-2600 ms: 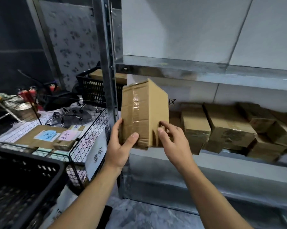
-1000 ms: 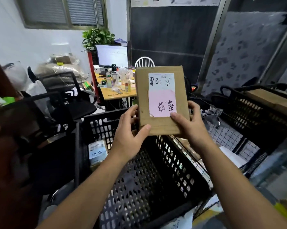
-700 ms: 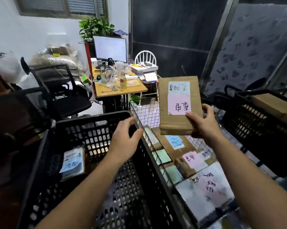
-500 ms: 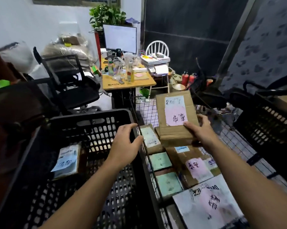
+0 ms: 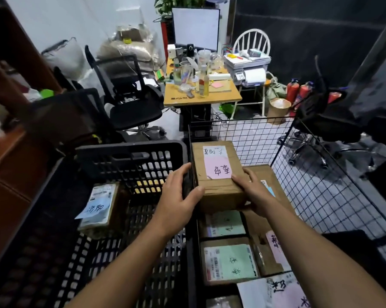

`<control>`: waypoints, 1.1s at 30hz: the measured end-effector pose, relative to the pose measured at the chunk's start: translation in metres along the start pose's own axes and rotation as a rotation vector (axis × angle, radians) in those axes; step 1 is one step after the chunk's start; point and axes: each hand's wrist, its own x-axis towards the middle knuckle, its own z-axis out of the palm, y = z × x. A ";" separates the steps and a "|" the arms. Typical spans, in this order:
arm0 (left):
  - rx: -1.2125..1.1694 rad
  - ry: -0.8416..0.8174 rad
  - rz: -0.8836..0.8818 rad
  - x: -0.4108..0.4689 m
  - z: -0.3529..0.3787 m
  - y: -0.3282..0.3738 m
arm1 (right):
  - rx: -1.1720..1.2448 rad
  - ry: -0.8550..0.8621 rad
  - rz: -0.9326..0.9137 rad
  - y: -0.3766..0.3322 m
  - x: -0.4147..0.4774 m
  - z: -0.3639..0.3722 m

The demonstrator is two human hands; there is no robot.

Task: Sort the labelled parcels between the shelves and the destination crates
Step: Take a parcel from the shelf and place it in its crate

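Parcel (image 5: 221,193) with pink handwritten label (image 5: 217,170), gripped by right hand (image 5: 253,193); left hand (image 5: 176,198) grips crate (image 5: 129,152).

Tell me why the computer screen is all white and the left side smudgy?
Head view: the monitor is too bright for the camera and washes out; the brown furniture at the left edge is dim and blurred; the parcel is sharp.
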 end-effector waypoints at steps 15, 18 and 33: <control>-0.018 0.044 0.033 -0.003 -0.021 0.017 | -0.824 0.341 -0.349 -0.029 -0.055 0.004; 0.095 0.017 0.137 -0.002 -0.028 0.021 | -1.136 0.336 -0.471 -0.030 -0.092 0.001; 0.544 -0.270 0.707 -0.082 -0.024 0.078 | -1.340 0.812 -0.380 0.035 -0.310 -0.017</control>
